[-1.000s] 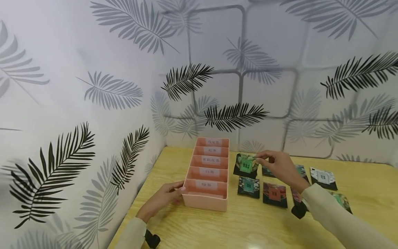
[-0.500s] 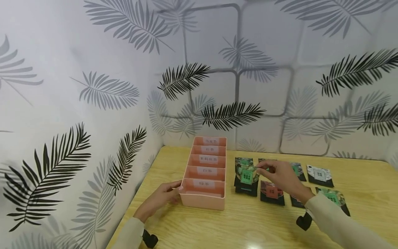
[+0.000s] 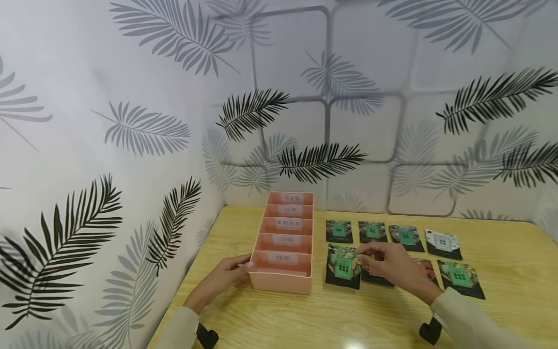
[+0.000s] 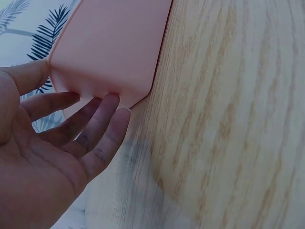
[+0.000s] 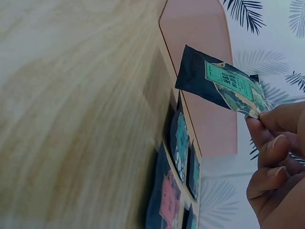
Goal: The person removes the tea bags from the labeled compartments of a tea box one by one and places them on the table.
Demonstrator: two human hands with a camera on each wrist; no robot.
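Observation:
A pink divided box [image 3: 281,283] with labelled compartments stands on the table. My left hand [image 3: 220,283] holds its near left corner, thumb at the rim and fingertips against the side wall [image 4: 109,52]. My right hand [image 3: 392,266] pinches the upper right corner of a green-and-black tea sachet [image 3: 342,266] between thumb and index finger. In the right wrist view the sachet [image 5: 224,83] hangs tilted above the table, in front of the box's side. A red-labelled sachet [image 3: 372,278] lies partly hidden behind the right hand.
Several flat sachets lie right of the box: green-labelled ones [image 3: 339,231] along the back, a white-and-black one [image 3: 443,244], a red one [image 3: 427,269] and another green one [image 3: 461,277]. A patterned wall [image 3: 357,186] borders the wooden table [image 3: 305,322].
My right hand has brought the pinched sachet nearer to me, lower in the head view, uncovering sachets in the back row. My left hand stays on the box corner. The head view has shifted slightly.

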